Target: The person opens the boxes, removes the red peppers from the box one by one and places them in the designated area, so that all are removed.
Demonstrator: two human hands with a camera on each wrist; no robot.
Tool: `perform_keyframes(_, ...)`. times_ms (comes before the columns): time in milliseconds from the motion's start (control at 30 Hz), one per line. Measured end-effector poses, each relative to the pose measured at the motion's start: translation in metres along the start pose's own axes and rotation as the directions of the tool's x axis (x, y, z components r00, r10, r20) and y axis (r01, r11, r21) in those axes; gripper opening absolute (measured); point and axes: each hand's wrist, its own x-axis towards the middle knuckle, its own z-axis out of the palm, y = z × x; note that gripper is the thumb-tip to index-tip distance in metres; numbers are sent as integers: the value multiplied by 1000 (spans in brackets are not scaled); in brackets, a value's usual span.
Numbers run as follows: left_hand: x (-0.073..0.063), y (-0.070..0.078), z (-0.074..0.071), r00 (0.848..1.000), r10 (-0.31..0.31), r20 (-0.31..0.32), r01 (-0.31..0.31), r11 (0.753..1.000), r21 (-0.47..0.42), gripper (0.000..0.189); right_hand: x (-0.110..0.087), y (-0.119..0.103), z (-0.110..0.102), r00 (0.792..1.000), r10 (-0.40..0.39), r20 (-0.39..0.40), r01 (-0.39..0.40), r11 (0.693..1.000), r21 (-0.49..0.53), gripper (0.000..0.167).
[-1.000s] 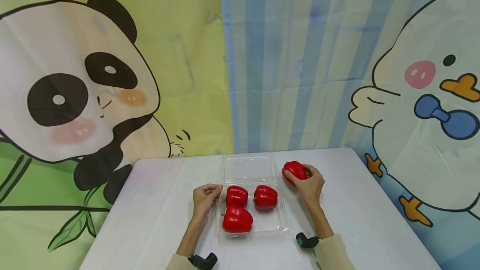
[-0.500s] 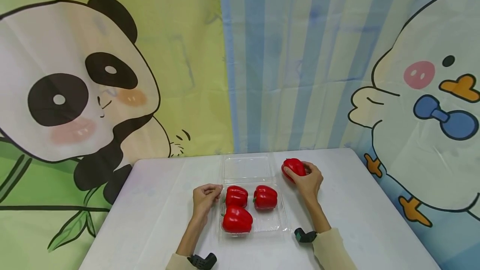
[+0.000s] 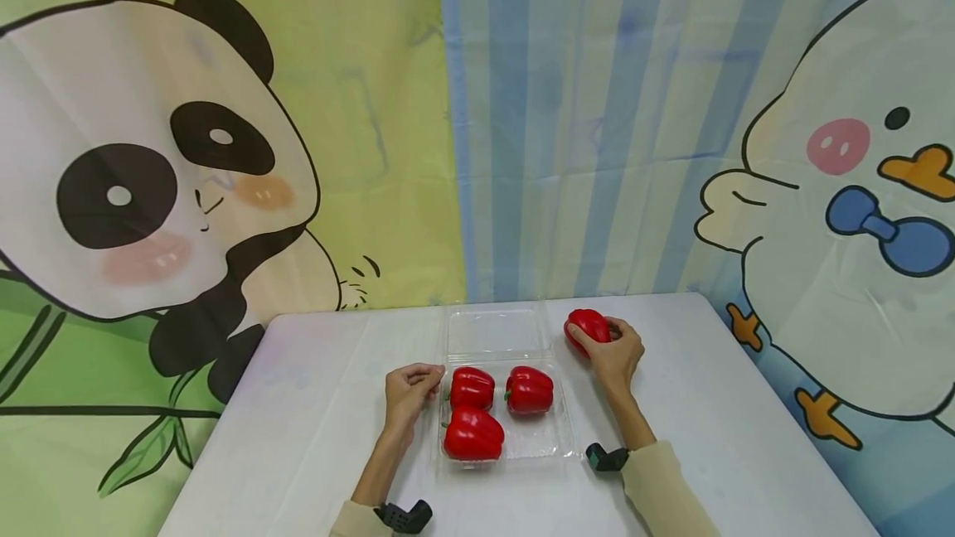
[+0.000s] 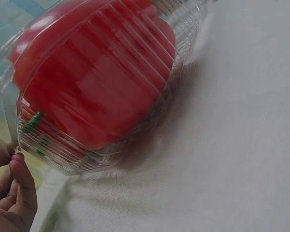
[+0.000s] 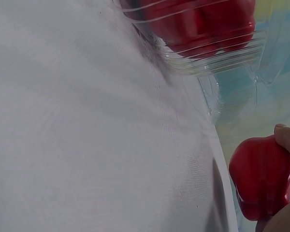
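Pinching edge of clear box (image 3: 531,439) with left grip (image 3: 409,394), clasping red pepper (image 3: 587,324) beyond with right grip (image 3: 618,356).
With three peppers (image 3: 473,435) in box, just shifted held one slightly farther off, right of open lid (image 3: 496,331), so still outside box.

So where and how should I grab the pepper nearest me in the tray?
Probably grip the nearest pepper round its right end, from above right: it lies on its side, stem left, with bare tray to its right and another pepper close behind.
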Motion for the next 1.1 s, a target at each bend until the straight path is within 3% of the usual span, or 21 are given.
perform_keyframes(600, 1, 3, 0, 1000, 22, -6, -22, 1000, -4, 24, 10, 0, 16, 999, 18, -36, -18, 1000, 14, 71)
perform_keyframes(1100, 0, 1, 0, 1000, 13, -5, -13, 1000, 7, 24, 5, 8, 25, 997, 59, -53, -58, 998, 11, 74)
